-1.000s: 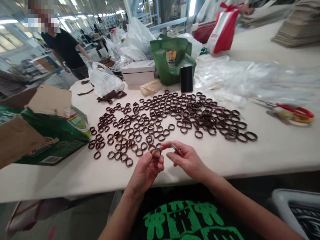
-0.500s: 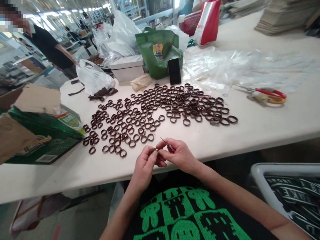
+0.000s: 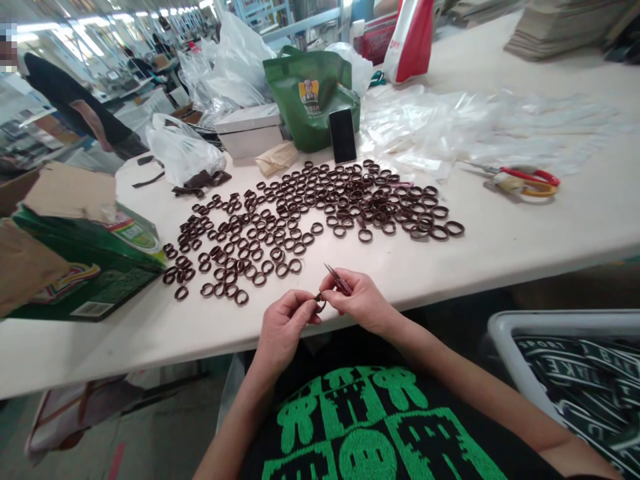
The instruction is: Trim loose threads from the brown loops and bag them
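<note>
My left hand (image 3: pixel 287 327) is closed, pinching a small dark brown loop (image 3: pixel 321 307) between thumb and fingers just over the table's front edge. My right hand (image 3: pixel 363 300) meets it there, thumb and fingertip also on the loop. Lying across the right hand's fingers is a slim metal tool with two points, which looks like tweezers (image 3: pixel 341 280); its tips stick up and to the left, slightly apart. Beyond both hands, many similar brown loops (image 3: pixel 257 243) are spread over the pale tabletop (image 3: pixel 400 273). Fingers partly hide the held loop.
At left stands an open green carton (image 3: pixel 90 267). Behind the loops are a green pouch (image 3: pixel 307 100), a phone (image 3: pixel 343 137), a white box (image 3: pixel 250 133) and plastic bags (image 3: pixel 185 150). Red-and-yellow-handled scissors (image 3: pixel 527 181) lie right. A grey bin (image 3: pixel 505 327) stands lower right. A person (image 3: pixel 80 100) is at far left.
My hands have drawn slightly apart, showing more of the loop between them. The two tips of the tweezers now show separately. The view has shifted a little.
</note>
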A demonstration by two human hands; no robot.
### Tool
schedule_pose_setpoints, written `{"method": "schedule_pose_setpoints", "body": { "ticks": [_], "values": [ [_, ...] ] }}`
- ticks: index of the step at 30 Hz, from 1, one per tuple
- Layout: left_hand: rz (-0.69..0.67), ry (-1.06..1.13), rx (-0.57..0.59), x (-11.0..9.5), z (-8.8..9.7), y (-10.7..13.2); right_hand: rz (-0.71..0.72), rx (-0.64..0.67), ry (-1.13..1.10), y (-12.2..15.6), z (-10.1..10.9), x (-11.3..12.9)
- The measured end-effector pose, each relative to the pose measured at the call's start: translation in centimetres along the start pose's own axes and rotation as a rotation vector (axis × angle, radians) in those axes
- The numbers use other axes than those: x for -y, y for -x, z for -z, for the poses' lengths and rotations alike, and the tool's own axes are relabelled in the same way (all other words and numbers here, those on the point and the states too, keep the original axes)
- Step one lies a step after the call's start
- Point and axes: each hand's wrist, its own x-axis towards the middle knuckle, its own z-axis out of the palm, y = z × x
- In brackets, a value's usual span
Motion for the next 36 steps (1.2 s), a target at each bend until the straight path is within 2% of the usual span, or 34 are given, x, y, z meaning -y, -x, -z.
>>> {"method": "schedule_pose_setpoints", "body": {
  "ticks": [6, 11, 15, 20, 24, 31, 36],
  "values": [
    [-0.078, 0.210, -0.013, 1.6, -0.9, -0.1, -0.138, 0.118, -0.265, 0.3, -0.4, -1.1],
    [0.028, 0.503, -0.027, 1.9, -2.3, -0.1, -0.215, 0.191, -0.318, 0.5, -1.4, -1.7],
    [0.051, 0.609, 0.028, 2.1, -2.3, -0.1, -0.136, 0.186, -0.208, 0.8, -1.7, -2.0],
    [0.057, 0.639, -0.132, 2.1, -1.7, -0.2, 0.023, 0.113, 0.022, 1.7, -0.6, -2.2],
    [0.074, 0.642, -0.162, 2.0, -1.7, -0.1, 0.151, 0.091, 0.124, 2.3, 0.1, -1.7],
    [0.012, 0.564, -0.167, 2.1, -2.0, 0.1, 0.129, 0.155, 0.133, 2.5, 0.0, -0.5],
    [-0.032, 0.563, -0.146, 2.0, -2.3, 0.3, 0.138, 0.123, 0.124, 2.5, -0.1, -0.5]
  ]
}}
